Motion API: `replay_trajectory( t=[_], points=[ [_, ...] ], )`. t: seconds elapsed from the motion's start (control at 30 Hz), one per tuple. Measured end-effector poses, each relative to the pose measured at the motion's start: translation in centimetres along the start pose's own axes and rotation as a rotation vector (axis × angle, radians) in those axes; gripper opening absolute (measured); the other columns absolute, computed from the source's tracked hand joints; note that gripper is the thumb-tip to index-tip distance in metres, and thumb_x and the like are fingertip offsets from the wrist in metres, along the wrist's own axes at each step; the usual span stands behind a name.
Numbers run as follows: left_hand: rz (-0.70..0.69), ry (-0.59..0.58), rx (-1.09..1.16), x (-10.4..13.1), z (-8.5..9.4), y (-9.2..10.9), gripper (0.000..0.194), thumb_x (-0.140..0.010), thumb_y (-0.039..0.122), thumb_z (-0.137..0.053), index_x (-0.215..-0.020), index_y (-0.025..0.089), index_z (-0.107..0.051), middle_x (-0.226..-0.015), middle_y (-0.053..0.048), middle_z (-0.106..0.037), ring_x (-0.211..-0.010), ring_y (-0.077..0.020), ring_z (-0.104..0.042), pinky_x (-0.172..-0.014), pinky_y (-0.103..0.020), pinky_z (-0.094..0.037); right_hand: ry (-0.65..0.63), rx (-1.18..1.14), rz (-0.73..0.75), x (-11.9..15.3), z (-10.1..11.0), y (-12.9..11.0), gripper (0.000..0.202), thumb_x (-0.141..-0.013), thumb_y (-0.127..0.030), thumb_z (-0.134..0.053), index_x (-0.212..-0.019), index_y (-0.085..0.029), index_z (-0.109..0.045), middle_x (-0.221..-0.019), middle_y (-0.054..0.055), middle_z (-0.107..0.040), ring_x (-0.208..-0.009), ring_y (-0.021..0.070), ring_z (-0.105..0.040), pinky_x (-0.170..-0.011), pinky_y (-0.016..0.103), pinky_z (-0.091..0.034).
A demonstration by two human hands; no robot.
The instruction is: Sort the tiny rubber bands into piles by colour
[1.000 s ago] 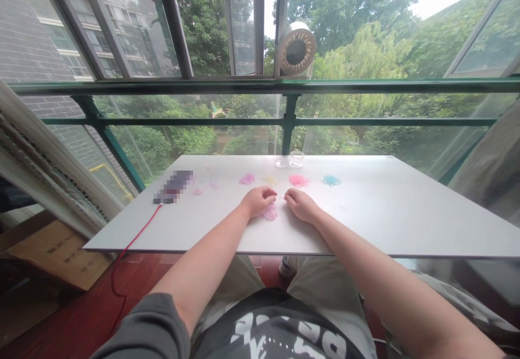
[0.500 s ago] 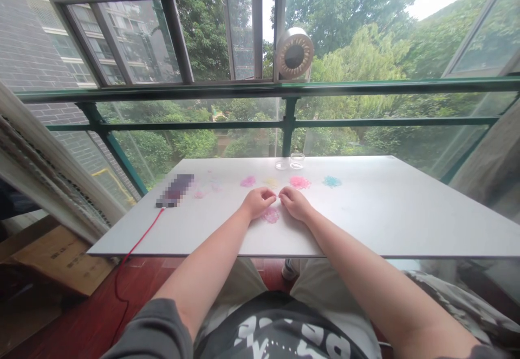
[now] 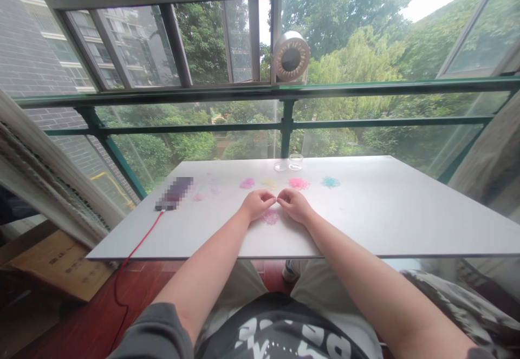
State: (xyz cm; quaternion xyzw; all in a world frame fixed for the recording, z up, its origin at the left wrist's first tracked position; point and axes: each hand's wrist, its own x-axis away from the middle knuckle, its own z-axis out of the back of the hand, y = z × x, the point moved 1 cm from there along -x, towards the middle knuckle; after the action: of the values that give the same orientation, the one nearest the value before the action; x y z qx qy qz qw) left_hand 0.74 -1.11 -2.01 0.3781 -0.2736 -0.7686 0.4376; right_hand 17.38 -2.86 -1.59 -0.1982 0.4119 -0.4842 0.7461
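My left hand [image 3: 259, 204] and my right hand [image 3: 295, 203] meet above the middle of the white table [image 3: 406, 218]. Thumbs and fingers are pinched on both, and the fingertips touch or nearly touch each other. Whatever they hold, if anything, is too small to make out. Just below and between them lies a pink-purple pile [image 3: 270, 217] of thin, small loops resembling rubber bands. Beyond my fingers are a faint yellow pile [image 3: 268, 184], a bright pink pile [image 3: 299, 183] and a purple pile [image 3: 247, 183]. A teal pile [image 3: 330, 182] sits farther right.
Two clear round containers [image 3: 296, 161] stand at the table's far edge. A blurred dark device [image 3: 175, 192] with a red cable [image 3: 140, 240] lies at the left, near faint pink patches [image 3: 198, 197]. Behind the table runs a green railing [image 3: 182, 95]; a cardboard box [image 3: 67, 261] is on the floor.
My hands have drawn slightly closer, so the fingertips now meet where a small gap showed before. The camera view has shifted slightly; the piles stay in place.
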Motion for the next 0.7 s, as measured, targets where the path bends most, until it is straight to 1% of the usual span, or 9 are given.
replay_trajectory(
  t=[0.23, 0.5, 0.7],
  points=[
    [0.022, 0.031, 0.003, -0.06, 0.02, -0.2, 0.022, -0.072, 0.034, -0.06, -0.082, 0.016, -0.068, -0.08, -0.004, -0.07, -0.072, -0.0151, -0.062, -0.068, -0.026, -0.047, 0.008, 0.012, -0.007, -0.03, -0.04, 0.18, 0.009, -0.073, -0.022, -0.051, -0.069, -0.018, -0.058, -0.065, 0.0, -0.059, -0.06, 0.0125, -0.05, -0.059, 0.026, -0.038],
    [0.022, 0.058, 0.017, -0.07, -0.02, -0.22, 0.017, -0.072, 0.032, -0.059, -0.077, 0.017, -0.066, -0.077, -0.003, -0.068, -0.072, -0.0147, -0.061, -0.068, -0.025, -0.046, 0.004, 0.038, 0.003, 0.11, -0.06, 0.07, 0.007, -0.075, -0.022, -0.048, -0.072, -0.019, -0.054, -0.067, 0.0, -0.059, -0.065, 0.0142, -0.051, -0.063, 0.027, -0.038],
    [0.019, 0.107, 0.042, -0.02, 0.01, 0.12, 0.014, -0.072, 0.03, -0.059, -0.076, 0.018, -0.065, -0.076, -0.002, -0.068, -0.073, -0.0143, -0.06, -0.07, -0.025, -0.047, -0.013, 0.051, 0.016, 0.24, -0.18, -0.17, 0.007, -0.078, -0.021, -0.044, -0.075, -0.02, -0.05, -0.067, 0.0, -0.057, -0.064, 0.0149, -0.051, -0.063, 0.027, -0.037]
  ],
)
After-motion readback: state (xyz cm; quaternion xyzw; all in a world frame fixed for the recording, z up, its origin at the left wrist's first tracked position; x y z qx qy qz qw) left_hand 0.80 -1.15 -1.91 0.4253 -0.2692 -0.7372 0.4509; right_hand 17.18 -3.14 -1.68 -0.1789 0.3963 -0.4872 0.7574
